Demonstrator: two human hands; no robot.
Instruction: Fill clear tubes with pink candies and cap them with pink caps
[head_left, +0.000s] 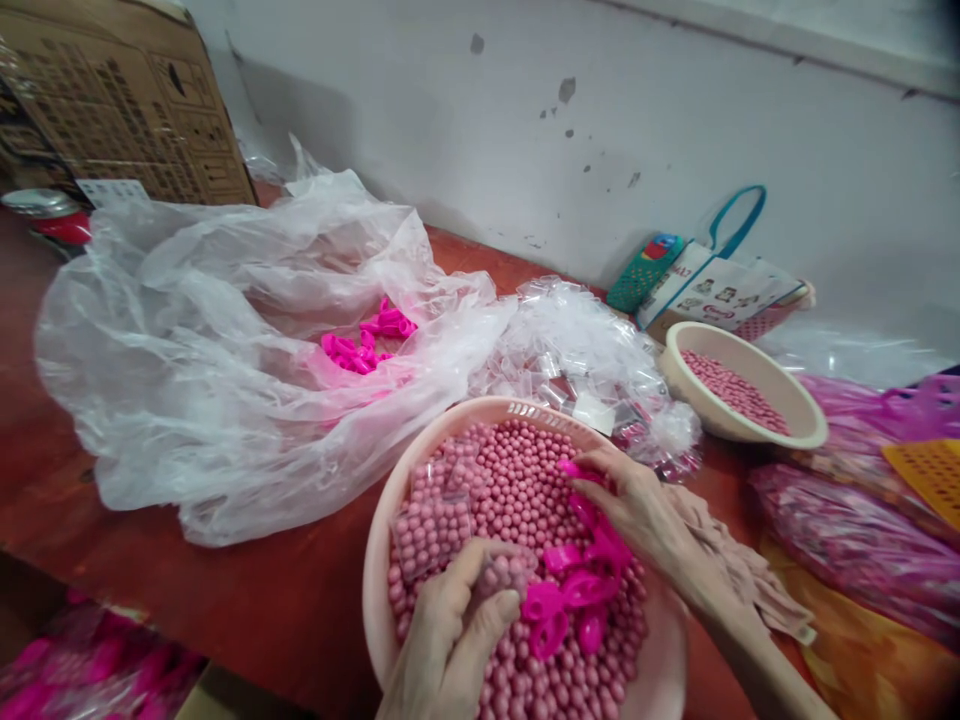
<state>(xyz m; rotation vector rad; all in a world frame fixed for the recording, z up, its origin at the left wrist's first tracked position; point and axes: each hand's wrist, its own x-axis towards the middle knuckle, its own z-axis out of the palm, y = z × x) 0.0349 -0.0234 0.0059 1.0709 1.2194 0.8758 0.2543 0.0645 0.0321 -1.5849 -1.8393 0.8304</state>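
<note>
Near basin: a pale pink plastic basin (375,560) sits at the front edge of the red tabletop (247,590), heaped with small pink balls (510,490).
Left hand: the left hand (450,640) comes up from the lower edge over the near rim of the basin; its grip is closed around a small clear packet (504,572) with pink balls inside, thumb lying along the packet's near side.
Right hand: the right hand (637,505) reaches in from the right, palm down on the balls; its grip is loosely curled over bright pink plastic pieces (570,590), with one piece showing at the fingertips by the far rim. Whether it actually pinches that piece, I cannot tell.
Filled packet: a second clear packet (431,525) packed with balls lies on the heap, just left of the left hand.
Large bag: a big crumpled clear plastic bag (187,380) spreads across the tabletop to the left, with more bright pink parts (367,340) lying in its folds.
Packet pile: a heap of small empty clear packets (577,350) lies just behind the near basin.
Far basin: a cream basin (802,425) with more pink balls stands to the right, apart from the near one.
Background: a cardboard box (127,90) at the far left against the white wall (675,120); a printed bag with a teal handle (712,285) stands by the wall behind the far basin.
</note>
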